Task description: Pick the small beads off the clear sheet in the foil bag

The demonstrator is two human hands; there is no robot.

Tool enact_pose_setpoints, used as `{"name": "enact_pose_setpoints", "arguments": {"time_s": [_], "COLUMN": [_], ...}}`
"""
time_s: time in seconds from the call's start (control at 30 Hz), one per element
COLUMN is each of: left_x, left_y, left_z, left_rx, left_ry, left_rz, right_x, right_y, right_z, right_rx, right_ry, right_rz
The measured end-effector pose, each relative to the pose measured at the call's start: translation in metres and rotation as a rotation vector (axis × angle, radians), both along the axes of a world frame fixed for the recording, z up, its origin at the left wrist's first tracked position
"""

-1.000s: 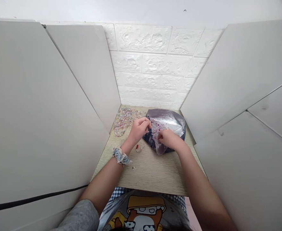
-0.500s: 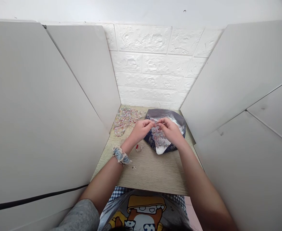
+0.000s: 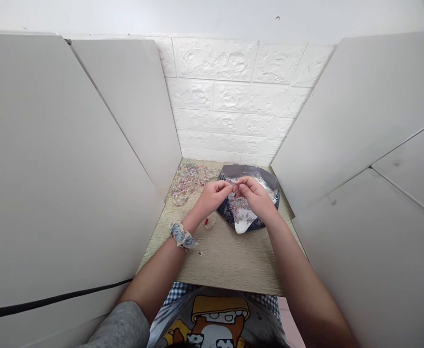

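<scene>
My left hand (image 3: 212,198) and my right hand (image 3: 256,196) meet above a dark blue patterned pouch with a shiny silver lining (image 3: 250,177). Their fingertips pinch together over the pouch, on something too thin to make out, seemingly a strand. Many small beads (image 3: 239,210) lie inside the open pouch. A long tangle of pale beaded strands (image 3: 187,182) lies to the left of my left hand. A small clump with a red bead (image 3: 208,224) sits below that hand. A frilly blue scrunchie (image 3: 181,236) circles my left wrist.
A light wood-grain tabletop (image 3: 230,266) lies under everything, closed in by white panels (image 3: 89,145) on the left, white panels (image 3: 360,125) on the right and a white brick-textured wall (image 3: 230,111) behind. A black cable (image 3: 52,300) crosses the lower left panel.
My right hand has moved up from the pouch's front flap to meet my left hand. The fingertips have stayed pinched together over the last half second, and the pouch has settled slightly.
</scene>
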State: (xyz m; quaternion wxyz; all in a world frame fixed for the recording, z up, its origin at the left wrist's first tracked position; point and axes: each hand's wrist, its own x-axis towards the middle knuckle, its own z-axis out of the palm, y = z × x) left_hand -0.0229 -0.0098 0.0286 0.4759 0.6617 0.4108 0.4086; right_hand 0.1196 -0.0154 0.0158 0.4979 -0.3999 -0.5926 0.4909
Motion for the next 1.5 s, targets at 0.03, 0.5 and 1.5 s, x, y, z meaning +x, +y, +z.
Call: {"name": "enact_pose_setpoints", "arguments": {"time_s": [0.03,0.5,1.5], "left_x": [-0.0001,-0.0005,-0.0020], "left_y": [-0.0002,-0.0018,0.0000], "left_z": [0.0002,0.0008,-0.0062], "left_rx": [0.005,0.031,0.105], "left_ry": [-0.003,-0.029,0.006], "left_rz": [-0.003,-0.009,-0.004], "right_x": [-0.0001,0.0024,0.0012], "right_y": [0.0001,-0.0024,0.0002], "right_z": [0.0001,0.0007,-0.0063], "right_rx": [-0.009,-0.058,-0.061], "right_ry": [0.023,0.105,0.093], "right_rz": [0.008,0.032,-0.050]}}
